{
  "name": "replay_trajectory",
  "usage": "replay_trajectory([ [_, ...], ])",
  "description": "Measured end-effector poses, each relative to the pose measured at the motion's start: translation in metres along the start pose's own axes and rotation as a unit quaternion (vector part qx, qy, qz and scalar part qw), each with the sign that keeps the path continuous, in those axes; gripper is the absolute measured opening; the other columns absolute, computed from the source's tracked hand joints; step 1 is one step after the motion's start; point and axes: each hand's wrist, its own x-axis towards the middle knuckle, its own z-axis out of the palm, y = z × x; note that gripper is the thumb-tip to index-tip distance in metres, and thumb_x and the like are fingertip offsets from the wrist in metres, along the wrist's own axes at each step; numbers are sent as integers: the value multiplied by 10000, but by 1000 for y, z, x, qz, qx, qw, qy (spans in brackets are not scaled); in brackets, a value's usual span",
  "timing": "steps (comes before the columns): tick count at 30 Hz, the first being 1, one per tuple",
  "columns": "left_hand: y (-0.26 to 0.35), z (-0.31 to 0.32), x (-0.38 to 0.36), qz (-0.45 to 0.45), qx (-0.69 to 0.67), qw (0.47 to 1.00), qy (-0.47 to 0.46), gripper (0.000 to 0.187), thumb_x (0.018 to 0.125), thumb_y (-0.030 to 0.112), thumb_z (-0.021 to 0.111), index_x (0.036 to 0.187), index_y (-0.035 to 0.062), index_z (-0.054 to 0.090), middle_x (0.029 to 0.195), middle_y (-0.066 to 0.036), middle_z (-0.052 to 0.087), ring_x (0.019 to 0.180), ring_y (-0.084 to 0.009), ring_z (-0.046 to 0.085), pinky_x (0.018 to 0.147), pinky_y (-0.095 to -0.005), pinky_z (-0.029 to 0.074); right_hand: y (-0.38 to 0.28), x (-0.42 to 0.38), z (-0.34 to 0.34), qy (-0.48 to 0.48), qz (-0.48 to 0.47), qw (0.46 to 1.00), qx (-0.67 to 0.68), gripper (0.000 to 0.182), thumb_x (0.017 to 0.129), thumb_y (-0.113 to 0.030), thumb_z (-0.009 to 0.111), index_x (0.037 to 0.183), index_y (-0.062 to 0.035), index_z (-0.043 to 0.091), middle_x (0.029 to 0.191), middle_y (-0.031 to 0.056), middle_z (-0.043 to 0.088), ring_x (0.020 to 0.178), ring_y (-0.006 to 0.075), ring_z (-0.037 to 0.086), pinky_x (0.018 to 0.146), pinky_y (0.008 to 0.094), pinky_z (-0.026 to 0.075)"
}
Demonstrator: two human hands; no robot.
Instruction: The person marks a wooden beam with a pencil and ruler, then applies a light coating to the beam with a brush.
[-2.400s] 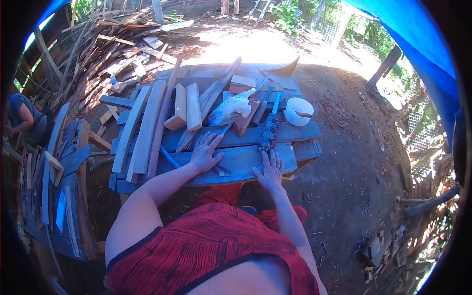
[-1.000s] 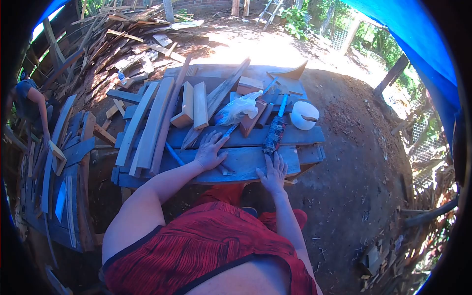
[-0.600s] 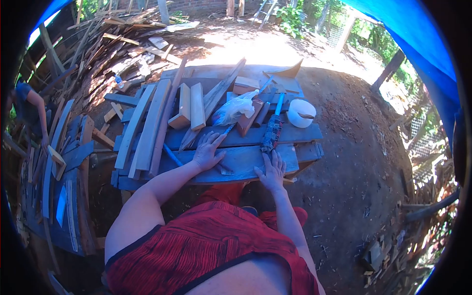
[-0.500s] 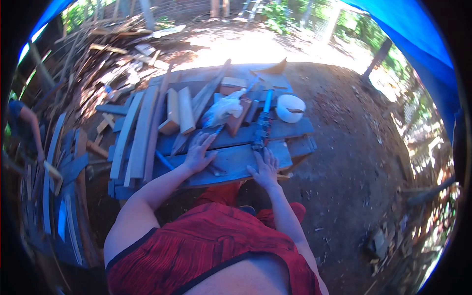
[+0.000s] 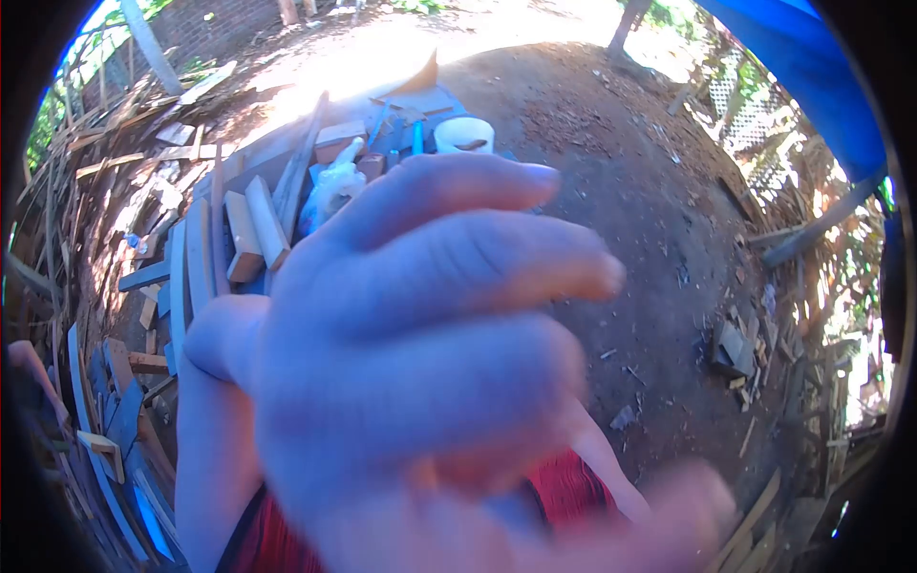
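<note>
My left hand (image 5: 420, 325) is raised very close to the camera and fills the middle of the view, its back showing. Its fingers point right, bent and apart, with a blurred thumb at lower right; nothing shows in its grasp. Part of my right forearm (image 5: 607, 468) appears behind it, but my right hand is hidden. Beyond my left hand lie a crumpled plastic bag (image 5: 334, 191), a white container (image 5: 464, 136) and short wood blocks (image 5: 267, 222).
Long boards (image 5: 199, 253) lie at the left of the workbench. Piled scrap wood (image 5: 115, 406) stands further left, where another person's arm (image 5: 38, 377) shows. Broken pieces (image 5: 734, 349) lie on the dirt at right. A blue tarp (image 5: 802, 86) hangs at upper right.
My left hand has lifted off the bench up to the camera. My right hand has left its place at the bench's front edge and is now hidden. The view has shifted right and down.
</note>
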Motion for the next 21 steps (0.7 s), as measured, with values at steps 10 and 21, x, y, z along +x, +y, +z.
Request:
replay_trajectory([
  [10,23,16,26,-24,-53,998,-9,150,781,126,639,824,56,513,761,-73,645,635,-245,665,579,-374,578,-2,-2,2,-1,0,1000,6,727,790,-514,603,1416,-225,370,1515,141,195,1419,314,104,1133,511,65],
  [21,14,29,29,-35,-224,972,-60,122,781,120,642,818,87,530,779,-77,649,648,-253,669,582,-375,577,-2,-4,-1,4,0,1000,27,709,793,-505,602,1409,-227,386,1512,151,204,1419,321,114,1131,523,66],
])
